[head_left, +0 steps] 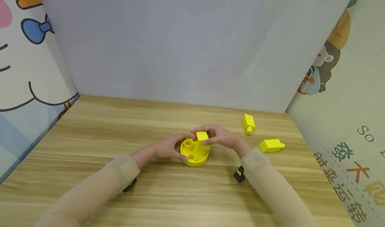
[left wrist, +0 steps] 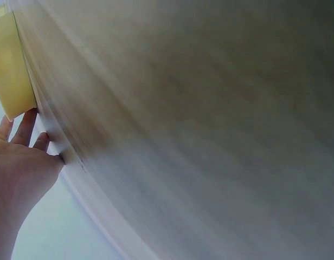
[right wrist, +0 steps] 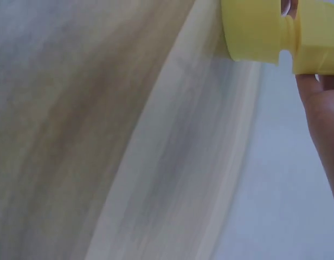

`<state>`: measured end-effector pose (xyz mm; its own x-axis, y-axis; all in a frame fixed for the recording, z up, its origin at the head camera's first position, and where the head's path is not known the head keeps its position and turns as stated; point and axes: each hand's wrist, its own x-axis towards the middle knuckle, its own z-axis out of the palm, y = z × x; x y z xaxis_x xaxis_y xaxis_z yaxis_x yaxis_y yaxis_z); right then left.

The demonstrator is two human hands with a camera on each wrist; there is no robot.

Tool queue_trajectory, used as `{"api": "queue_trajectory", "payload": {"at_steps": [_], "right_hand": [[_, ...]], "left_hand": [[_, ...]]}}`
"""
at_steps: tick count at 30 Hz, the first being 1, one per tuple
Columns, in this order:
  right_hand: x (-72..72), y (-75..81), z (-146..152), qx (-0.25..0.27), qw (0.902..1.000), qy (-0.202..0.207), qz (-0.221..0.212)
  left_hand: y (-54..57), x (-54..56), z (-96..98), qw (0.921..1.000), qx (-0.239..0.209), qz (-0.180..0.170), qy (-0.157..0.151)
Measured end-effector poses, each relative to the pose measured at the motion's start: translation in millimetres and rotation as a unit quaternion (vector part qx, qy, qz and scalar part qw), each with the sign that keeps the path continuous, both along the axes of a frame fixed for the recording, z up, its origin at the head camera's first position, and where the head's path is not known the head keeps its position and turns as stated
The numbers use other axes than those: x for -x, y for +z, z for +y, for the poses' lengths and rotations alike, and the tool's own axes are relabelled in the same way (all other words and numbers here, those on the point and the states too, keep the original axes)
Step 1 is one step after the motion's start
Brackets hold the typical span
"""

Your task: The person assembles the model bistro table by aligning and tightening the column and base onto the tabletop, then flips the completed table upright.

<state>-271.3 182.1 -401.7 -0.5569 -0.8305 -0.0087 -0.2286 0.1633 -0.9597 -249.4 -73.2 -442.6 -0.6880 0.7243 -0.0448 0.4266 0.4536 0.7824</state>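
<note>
One yellow, plastic-looking, square-topped block [head_left: 202,136] is pinched by the right hand [head_left: 222,137], upright at one o'clock on the yellow, round, plastic-looking base [head_left: 196,163]. Left hand [head_left: 168,147] grips the base at nine o'clock, thumb and fingers around its rim. Step, I'd judge: seating the block; next move probably calls for straight downward pressure, base kept steady. Two open sockets [head_left: 188,143] show at ten and seven o'clock. On the wood-grain table [head_left: 186,193], a loose yellow block [head_left: 248,121] lies at two o'clock, its twin [head_left: 270,146] at three. Right wrist view shows the held block's narrow neck [right wrist: 287,32] at the base (hidden from the head view); only the head view shows sockets and loose pieces.
</note>
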Motion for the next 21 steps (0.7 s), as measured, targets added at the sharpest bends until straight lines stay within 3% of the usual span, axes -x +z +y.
{"api": "queue_trajectory", "payload": {"at_steps": [8, 16, 21], "right_hand": [[-10.7, -1.1, -0.8, -0.054, 0.9959, -0.058, 0.042], [-16.1, 0.6, 7.8, -0.021, 0.9993, -0.025, 0.016], [-13.9, 3.6, 13.4, -0.056, 0.9959, -0.05, 0.052]], "left_hand": [[0.7, -0.5, 0.7, 0.9996, 0.022, -0.014, 0.013], [-4.2, 1.8, 0.3, 0.9993, 0.025, -0.021, 0.017], [-2.6, 1.9, 0.8, 0.9991, 0.027, -0.026, 0.019]]}}
